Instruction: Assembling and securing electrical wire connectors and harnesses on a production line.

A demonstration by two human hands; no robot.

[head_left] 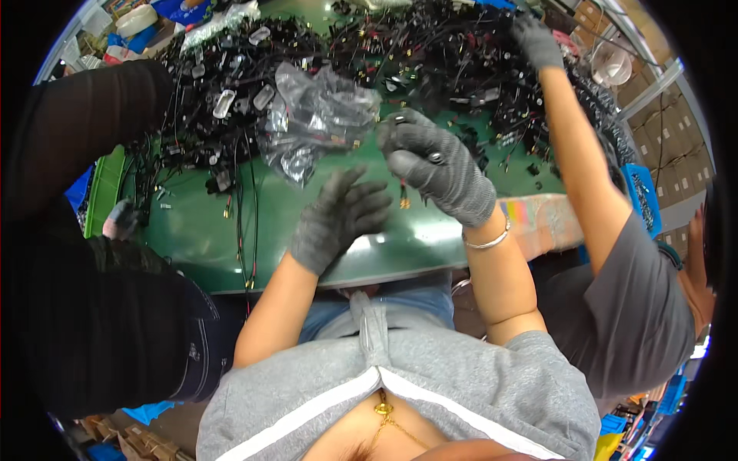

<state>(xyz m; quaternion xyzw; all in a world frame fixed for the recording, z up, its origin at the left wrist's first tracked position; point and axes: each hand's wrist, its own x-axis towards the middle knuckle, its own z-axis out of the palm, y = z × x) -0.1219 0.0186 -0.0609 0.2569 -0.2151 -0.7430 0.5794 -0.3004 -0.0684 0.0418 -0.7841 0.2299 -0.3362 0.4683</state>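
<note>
My left hand (342,219), in a grey glove, is held over the green tabletop (207,257). Its fingers are stretched and spread, with nothing in them. My right hand (442,165), gloved too, is curled closed at chest height just to the right. A small dark, shiny bit peeks out at its fingertips, and a small round metal-looking piece shows by its thumb; what it grips is mostly hidden. Below it, gold-tipped wire ends (404,198) show, and I cannot tell whether they hang from the hand or lie on the table.
A heap of black cables (453,54) covers the far side. A crumpled clear plastic bag (319,107) lies before it. A co-worker's gloved hand (536,42) reaches into the heap at right; another person's dark sleeve (100,115) is at left. A blue bin (642,200) stands right.
</note>
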